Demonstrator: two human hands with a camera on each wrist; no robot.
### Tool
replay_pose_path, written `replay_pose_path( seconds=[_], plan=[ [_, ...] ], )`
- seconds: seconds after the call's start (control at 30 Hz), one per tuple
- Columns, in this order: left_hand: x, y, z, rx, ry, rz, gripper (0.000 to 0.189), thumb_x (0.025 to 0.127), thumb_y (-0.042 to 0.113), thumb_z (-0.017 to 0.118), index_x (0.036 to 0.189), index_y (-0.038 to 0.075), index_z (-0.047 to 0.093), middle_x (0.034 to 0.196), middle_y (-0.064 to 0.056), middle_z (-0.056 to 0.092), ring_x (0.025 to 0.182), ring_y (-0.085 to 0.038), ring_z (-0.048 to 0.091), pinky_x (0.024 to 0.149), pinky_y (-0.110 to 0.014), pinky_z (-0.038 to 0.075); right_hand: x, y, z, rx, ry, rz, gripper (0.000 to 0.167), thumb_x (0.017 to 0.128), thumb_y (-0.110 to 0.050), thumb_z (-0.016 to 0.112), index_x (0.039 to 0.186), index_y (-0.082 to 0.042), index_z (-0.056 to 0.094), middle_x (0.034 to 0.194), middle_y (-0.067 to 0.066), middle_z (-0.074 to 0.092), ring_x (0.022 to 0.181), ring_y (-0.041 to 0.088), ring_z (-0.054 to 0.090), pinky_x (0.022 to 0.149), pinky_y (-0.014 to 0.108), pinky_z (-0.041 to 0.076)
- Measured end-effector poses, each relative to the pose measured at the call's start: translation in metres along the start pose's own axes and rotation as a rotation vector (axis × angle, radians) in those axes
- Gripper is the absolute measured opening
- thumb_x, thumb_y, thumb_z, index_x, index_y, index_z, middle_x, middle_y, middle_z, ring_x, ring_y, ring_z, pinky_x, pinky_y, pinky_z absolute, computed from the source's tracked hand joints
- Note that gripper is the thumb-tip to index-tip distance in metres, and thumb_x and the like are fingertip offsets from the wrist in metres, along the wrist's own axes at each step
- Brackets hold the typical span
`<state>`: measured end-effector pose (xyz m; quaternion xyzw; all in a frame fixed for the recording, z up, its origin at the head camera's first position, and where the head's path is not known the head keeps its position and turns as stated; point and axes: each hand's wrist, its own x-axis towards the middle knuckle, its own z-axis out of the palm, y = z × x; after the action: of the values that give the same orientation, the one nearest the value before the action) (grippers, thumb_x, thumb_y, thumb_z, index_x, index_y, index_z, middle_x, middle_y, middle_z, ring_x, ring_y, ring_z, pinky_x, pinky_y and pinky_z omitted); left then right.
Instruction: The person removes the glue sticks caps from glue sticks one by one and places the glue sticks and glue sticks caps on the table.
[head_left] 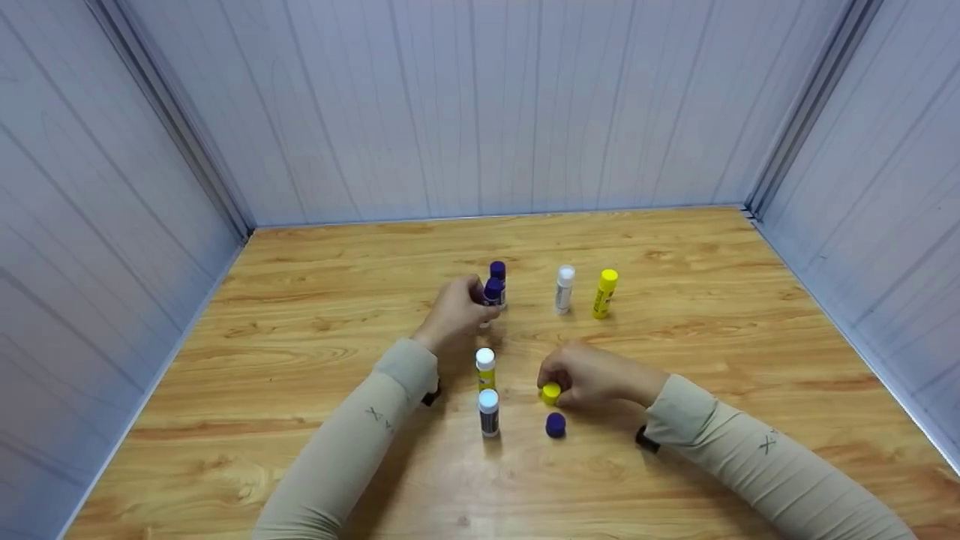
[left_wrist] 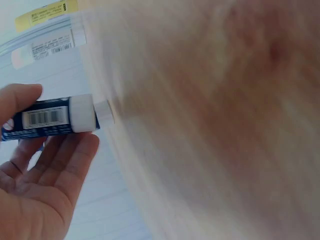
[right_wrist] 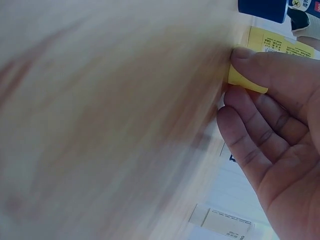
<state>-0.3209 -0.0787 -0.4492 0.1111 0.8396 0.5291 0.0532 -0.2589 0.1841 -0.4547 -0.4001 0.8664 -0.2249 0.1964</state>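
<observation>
My left hand (head_left: pixel 454 309) grips a dark blue glue stick (left_wrist: pixel 47 117) with a purple cap between thumb and fingers, upright. Just behind it stands a second purple-capped glue stick (head_left: pixel 498 270), mostly hidden in the head view. Whether the held stick's white base touches the table I cannot tell. Nearer the front, my right hand (head_left: pixel 596 375) pinches a loose yellow cap (head_left: pixel 551 394) at the tabletop; thumb and fingertips lie on its sides in the right wrist view. A loose purple cap (head_left: pixel 556 425) sits in front of that hand.
Between my forearms stand a yellow glue stick with a white cap (head_left: pixel 486 367) and a dark-bodied one, also white-capped (head_left: pixel 489 412). Farther back are a white glue stick (head_left: pixel 564 290) and a yellow one (head_left: pixel 605 294). Pale panels (head_left: pixel 495 112) enclose the wooden table (head_left: pixel 300 360).
</observation>
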Motion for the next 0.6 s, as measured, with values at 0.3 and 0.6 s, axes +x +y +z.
replay_pose_path(
  seconds=[0.3,0.6],
  plan=[
    [-0.008,0.004,-0.010,0.032,0.032,0.052,0.018,0.097,0.009,0.081,0.101,0.005,0.065,0.106,-0.012,0.075,0.094,-0.024,0.071,0.083,-0.038,0.064,-0.002,0.000,0.000,-0.008,0.008,-0.006,0.021,0.091,0.002,0.081,0.109,-0.009,0.080,0.097,-0.001,0.076,0.082,0.005,0.064,0.075,0.023,0.058],
    [-0.014,0.012,-0.014,0.040,0.004,0.095,0.016,0.100,0.012,0.081,0.111,0.001,0.078,0.106,-0.010,0.080,0.096,-0.033,0.076,0.084,-0.044,0.065,-0.001,0.001,-0.001,-0.062,0.016,-0.066,0.024,0.088,0.001,0.083,0.111,-0.006,0.079,0.098,0.002,0.076,0.083,0.003,0.061,0.075,0.021,0.055]
  ],
)
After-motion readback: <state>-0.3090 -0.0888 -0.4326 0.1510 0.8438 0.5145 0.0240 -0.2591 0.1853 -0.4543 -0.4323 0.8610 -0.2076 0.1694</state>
